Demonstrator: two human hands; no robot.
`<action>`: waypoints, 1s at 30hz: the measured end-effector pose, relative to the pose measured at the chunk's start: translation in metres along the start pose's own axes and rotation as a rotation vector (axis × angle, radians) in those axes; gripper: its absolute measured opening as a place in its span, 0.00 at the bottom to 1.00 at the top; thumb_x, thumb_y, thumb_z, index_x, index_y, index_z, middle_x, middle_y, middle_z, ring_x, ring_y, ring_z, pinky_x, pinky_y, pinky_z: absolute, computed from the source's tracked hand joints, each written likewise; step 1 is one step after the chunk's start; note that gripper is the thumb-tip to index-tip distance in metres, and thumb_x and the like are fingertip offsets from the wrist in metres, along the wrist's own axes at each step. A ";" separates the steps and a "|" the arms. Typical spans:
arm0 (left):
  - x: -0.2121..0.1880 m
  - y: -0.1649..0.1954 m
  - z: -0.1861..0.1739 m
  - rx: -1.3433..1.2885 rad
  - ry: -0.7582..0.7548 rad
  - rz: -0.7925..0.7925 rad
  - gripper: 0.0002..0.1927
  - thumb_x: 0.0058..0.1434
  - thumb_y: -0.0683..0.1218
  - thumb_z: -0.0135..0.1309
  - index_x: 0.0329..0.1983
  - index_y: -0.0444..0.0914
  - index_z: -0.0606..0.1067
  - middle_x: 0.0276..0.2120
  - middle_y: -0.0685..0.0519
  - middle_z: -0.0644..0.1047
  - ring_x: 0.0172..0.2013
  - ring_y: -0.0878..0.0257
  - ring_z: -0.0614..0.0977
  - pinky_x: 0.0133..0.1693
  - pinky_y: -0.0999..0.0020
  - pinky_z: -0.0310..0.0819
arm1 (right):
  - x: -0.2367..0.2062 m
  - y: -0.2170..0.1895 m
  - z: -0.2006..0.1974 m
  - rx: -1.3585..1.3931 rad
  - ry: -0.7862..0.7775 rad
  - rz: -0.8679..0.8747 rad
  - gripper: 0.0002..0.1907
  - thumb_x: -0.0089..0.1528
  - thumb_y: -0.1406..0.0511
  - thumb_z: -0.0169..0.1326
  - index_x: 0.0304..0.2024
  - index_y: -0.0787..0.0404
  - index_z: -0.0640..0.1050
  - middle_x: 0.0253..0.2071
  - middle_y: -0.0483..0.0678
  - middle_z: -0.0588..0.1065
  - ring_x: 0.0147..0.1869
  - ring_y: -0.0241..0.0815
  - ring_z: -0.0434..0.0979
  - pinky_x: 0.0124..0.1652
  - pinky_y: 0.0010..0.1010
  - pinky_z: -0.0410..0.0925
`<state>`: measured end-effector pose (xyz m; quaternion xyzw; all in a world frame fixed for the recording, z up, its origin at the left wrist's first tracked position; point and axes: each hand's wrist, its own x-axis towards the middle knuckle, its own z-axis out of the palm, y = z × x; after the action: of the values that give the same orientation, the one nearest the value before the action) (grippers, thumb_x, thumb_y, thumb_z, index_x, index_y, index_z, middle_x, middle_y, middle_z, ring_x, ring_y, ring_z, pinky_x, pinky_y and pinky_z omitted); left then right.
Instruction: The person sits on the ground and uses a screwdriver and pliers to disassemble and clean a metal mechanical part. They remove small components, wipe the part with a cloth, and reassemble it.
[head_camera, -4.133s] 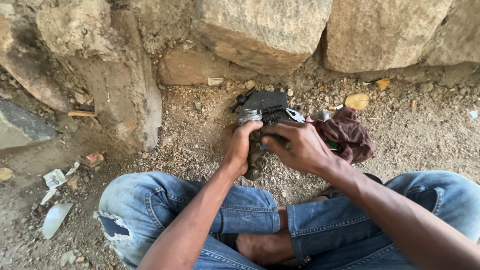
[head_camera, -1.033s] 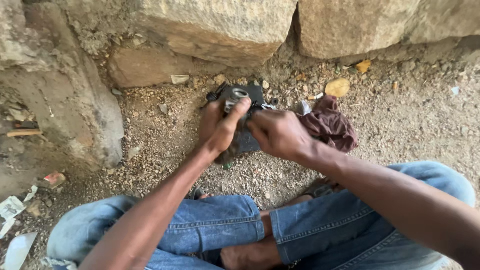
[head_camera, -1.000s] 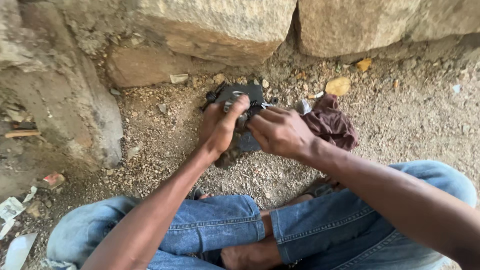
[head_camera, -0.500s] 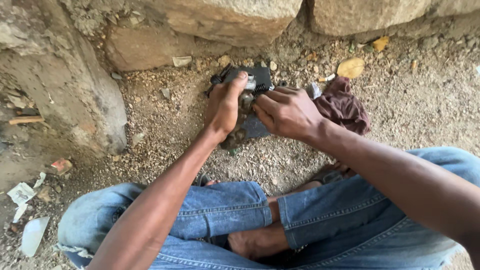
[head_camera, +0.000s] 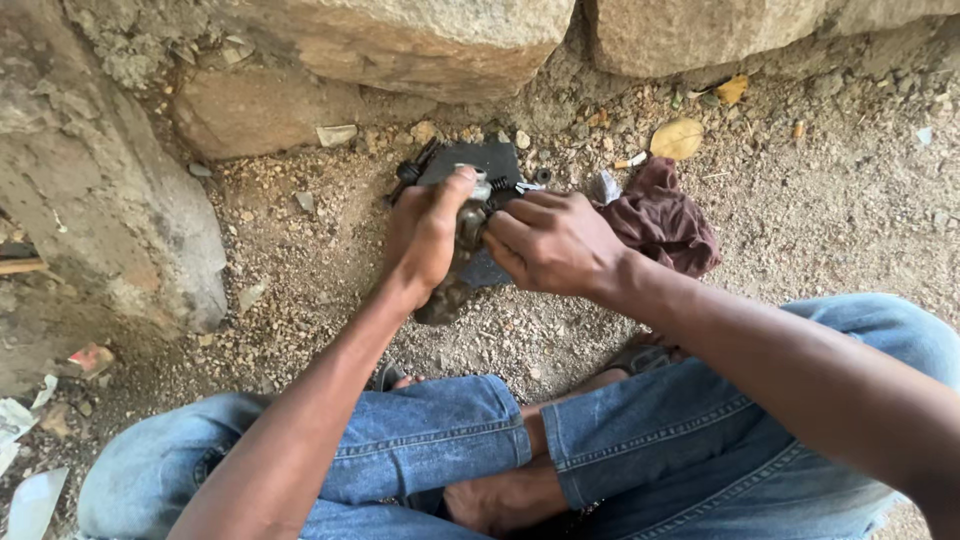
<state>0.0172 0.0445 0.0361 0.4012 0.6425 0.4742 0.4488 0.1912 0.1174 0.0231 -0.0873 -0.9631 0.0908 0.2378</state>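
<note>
Metal part: a grimy grey mechanical piece (head_camera: 462, 225) with a small spring on it sits between your two hands, held just above the gravel ground (head_camera: 330, 280), near the foot of the stone wall (head_camera: 420, 40).
Left hand: your left hand (head_camera: 425, 235) wraps the piece from the left, thumb laid over its top; the grip is closed firmly around the metal.
Right hand: your right hand (head_camera: 550, 245) meets it from the right, fingers curled narrow against the same piece, fingertips pressing near the spring.
Dark case: a flat black case (head_camera: 475, 160) lies on the ground right behind the hands, partly hidden by them.
Cloth: a crumpled maroon rag (head_camera: 665, 215) rests just beside your right hand, on the gravel.
Leaf: a dry yellow leaf (head_camera: 677, 139) lies near the wall, beyond the rag.
Legs: you sit cross-legged in blue jeans (head_camera: 430, 450), one bare foot (head_camera: 500, 495) tucked between the knees.
Litter: paper scraps (head_camera: 30, 500) lie at the far left edge, well apart from the hands.
</note>
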 end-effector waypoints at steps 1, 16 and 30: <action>-0.001 -0.001 0.001 0.092 0.016 0.024 0.32 0.66 0.71 0.39 0.25 0.42 0.76 0.15 0.59 0.71 0.13 0.70 0.69 0.15 0.67 0.61 | 0.003 -0.004 -0.001 0.163 -0.141 0.296 0.14 0.71 0.61 0.48 0.32 0.59 0.75 0.23 0.45 0.71 0.25 0.38 0.70 0.26 0.34 0.66; 0.001 0.002 0.000 0.058 -0.016 -0.289 0.31 0.65 0.69 0.43 0.26 0.39 0.77 0.15 0.58 0.73 0.14 0.69 0.70 0.16 0.67 0.60 | -0.006 0.001 0.006 0.013 -0.103 0.089 0.10 0.67 0.66 0.53 0.29 0.59 0.73 0.22 0.44 0.69 0.24 0.37 0.66 0.24 0.35 0.67; 0.000 0.014 0.002 -0.106 -0.045 -0.394 0.26 0.61 0.68 0.42 0.28 0.43 0.72 0.17 0.60 0.71 0.17 0.67 0.70 0.19 0.63 0.67 | -0.015 0.010 0.013 -0.078 -0.005 -0.142 0.10 0.67 0.73 0.50 0.30 0.57 0.71 0.22 0.42 0.68 0.25 0.33 0.66 0.26 0.30 0.66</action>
<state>0.0201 0.0484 0.0492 0.2541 0.6726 0.4014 0.5674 0.1989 0.1223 0.0032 -0.0278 -0.9702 0.0362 0.2378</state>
